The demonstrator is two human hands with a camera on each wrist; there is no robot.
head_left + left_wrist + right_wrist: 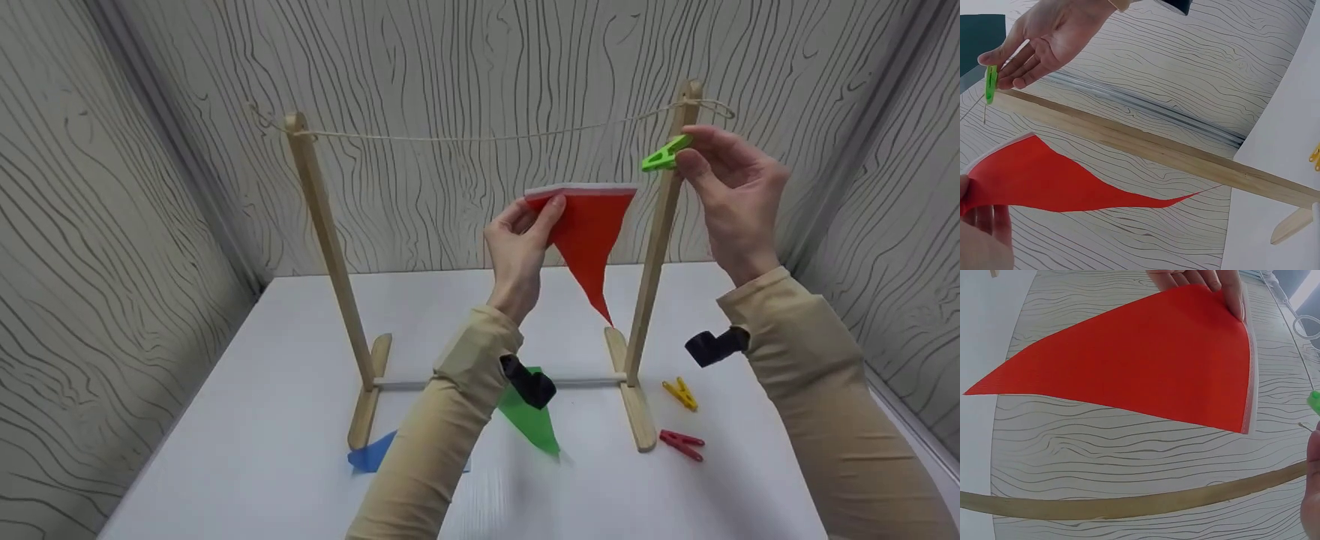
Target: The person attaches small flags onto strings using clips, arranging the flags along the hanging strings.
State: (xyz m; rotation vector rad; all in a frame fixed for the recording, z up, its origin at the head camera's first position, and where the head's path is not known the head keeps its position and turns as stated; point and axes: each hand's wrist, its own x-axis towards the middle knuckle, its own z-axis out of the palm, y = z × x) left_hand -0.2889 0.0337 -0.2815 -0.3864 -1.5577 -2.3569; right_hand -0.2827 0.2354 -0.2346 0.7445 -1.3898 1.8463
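Above the white worktop (225, 420), between two wooden posts, the left hand (519, 244) is holding a red pennant (596, 229) by its white top band. Left grip: pinching the cloth near the upper left corner, thumb lying on the front face, fingers passing behind. The pennant is hanging below the string (465, 139), apart from it, its point trailing downward and to the right.

Near the upper end of the right post (654, 277), the right hand (739, 187) is holding a green clothespin (664, 155). Right grip: narrow, thumb and forefinger pinching the pin by one end, its other end pointing left and slightly down. Whether the pin is touching the post: cannot tell from these views.

The string is spanning the tops of the left post (326, 232) and right post, sagging slightly, with loose ends extending past both. Low down, a white crossbar (585, 379) is joining the posts near their wooden feet.

On the worktop, a green pennant (540, 431) is lying by the crossbar, a black wrist device (529, 382) partly covering it from view. A blue pennant (373, 455) is lying near the left foot, the left sleeve (427, 442) hiding part of it. Right of the frame, a yellow clothespin (681, 394) is resting just behind a red clothespin (682, 442).
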